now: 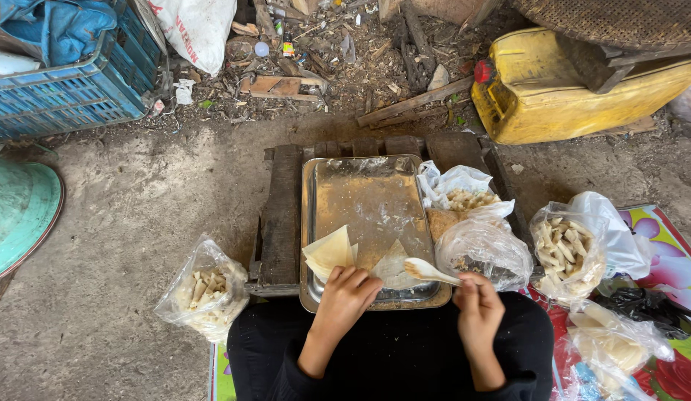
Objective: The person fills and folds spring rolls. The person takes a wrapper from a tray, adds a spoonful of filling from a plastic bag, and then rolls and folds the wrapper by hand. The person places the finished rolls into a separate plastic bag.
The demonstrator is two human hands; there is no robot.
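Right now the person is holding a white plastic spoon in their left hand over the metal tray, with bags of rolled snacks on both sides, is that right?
Not quite. The white plastic spoon is in the right hand, not the left; the left hand rests on the pale wrappers. The head view shows it. The metal tray and the bags of rolled snacks on both sides are as you said.

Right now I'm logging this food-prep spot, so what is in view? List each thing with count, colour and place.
metal tray: one, silver, on the dark wooden stand at centre
wrapper sheets: small stack, pale yellow, tray's near left corner
spoon: one, white, over the tray's near right corner
bags of rolls: two, clear, left and right of the stand
filling bags: clear, right of the tray
jerry can: one, yellow, upper right
crate: one, blue, upper left
left hand: on the wrapper sheets
right hand: holding the spoon
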